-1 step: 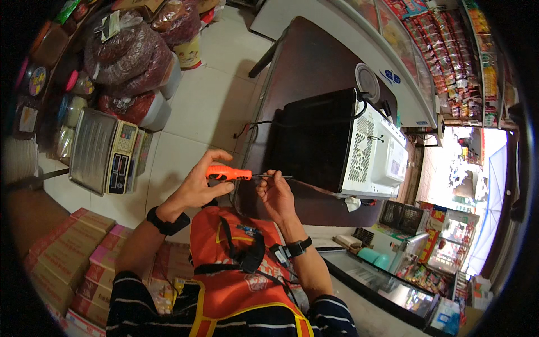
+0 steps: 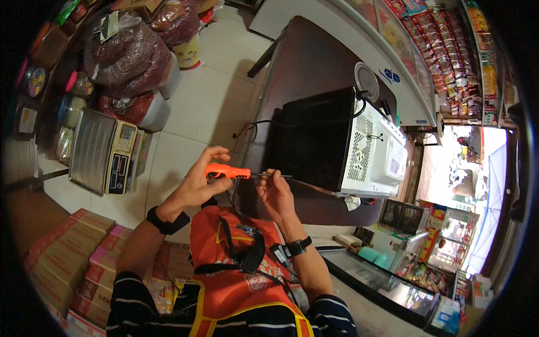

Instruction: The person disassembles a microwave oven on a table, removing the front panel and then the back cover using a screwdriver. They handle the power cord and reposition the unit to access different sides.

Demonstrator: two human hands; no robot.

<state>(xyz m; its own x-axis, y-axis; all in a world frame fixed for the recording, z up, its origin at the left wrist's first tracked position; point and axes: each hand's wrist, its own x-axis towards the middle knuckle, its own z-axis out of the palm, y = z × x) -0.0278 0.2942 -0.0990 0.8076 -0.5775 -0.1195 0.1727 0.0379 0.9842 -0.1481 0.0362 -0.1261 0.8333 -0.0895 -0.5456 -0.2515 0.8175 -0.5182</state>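
Observation:
An orange screwdriver (image 2: 234, 172) with black patches on its handle lies level between my two hands. My left hand (image 2: 197, 182) grips the handle, thumb below and fingers curled loosely above. Thumb and fingertips of my right hand (image 2: 276, 194) pinch the thin metal shaft, whose tip points right toward a microwave oven (image 2: 377, 149). The oven rests on a dark brown table (image 2: 306, 50), its black side toward me and a white, perforated panel facing right. A black power cord (image 2: 314, 124) runs across its top. My fingers partly cover the shaft.
At the left, a weighing scale (image 2: 92, 151) stands by bags of dark red goods (image 2: 126, 59). Cardboard boxes (image 2: 67, 247) are stacked at the lower left. A glass-topped case (image 2: 382, 286) is at the lower right. A round lid (image 2: 366, 81) lies behind the oven.
My left thumb and fingers have shifted very slightly upward around the screwdriver handle. My right hand and the microwave oven look the same.

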